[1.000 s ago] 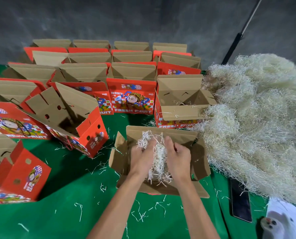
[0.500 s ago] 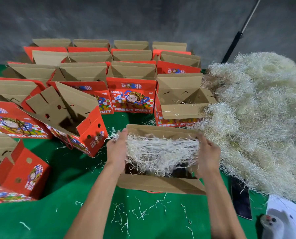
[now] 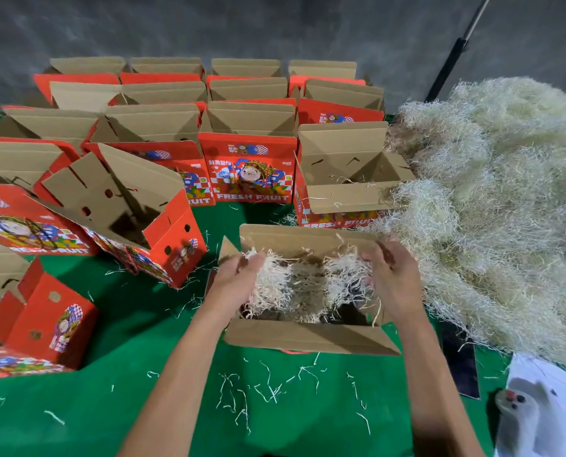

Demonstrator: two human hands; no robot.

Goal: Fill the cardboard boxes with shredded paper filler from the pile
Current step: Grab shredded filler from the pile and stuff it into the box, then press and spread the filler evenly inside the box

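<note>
Both hands are over the open box [image 3: 308,338], each clutching one end of a wad of filler [image 3: 304,285] stretched between them: the left hand [image 3: 238,282] grips its left end with curled fingers, the right hand [image 3: 395,278] grips the right end, though its fingertips are buried in the strands and hard to make out. The wad is pale, cream-white, thin and tangled, thinning in the middle where dark gaps show through. It hangs just inside the box mouth; the box floor under it is dark and mostly hidden, so how full it is cannot be told. The box's near flap folds out toward the person, its far flap stands up behind the wad. Just right of the box the pile [image 3: 492,209] of the same filler spreads wide and runs off the right edge. Behind the box an open box [image 3: 344,179] with "FRESH FRUIT" print touches the pile, a few strands lying on its flap. Left of the box a red box [image 3: 133,219] leans tilted, its mouth facing the camera. Further behind stand rows of open red boxes [image 3: 247,127], the back ones blurred. Loose strands [image 3: 268,390] litter the green table [image 3: 77,407] in front of the box. Right of the box, near the pile's edge, a dark flat object [image 3: 461,361] lies partly hidden by the right forearm, and a white shape [image 3: 545,410] is cut off at the corner.
</note>
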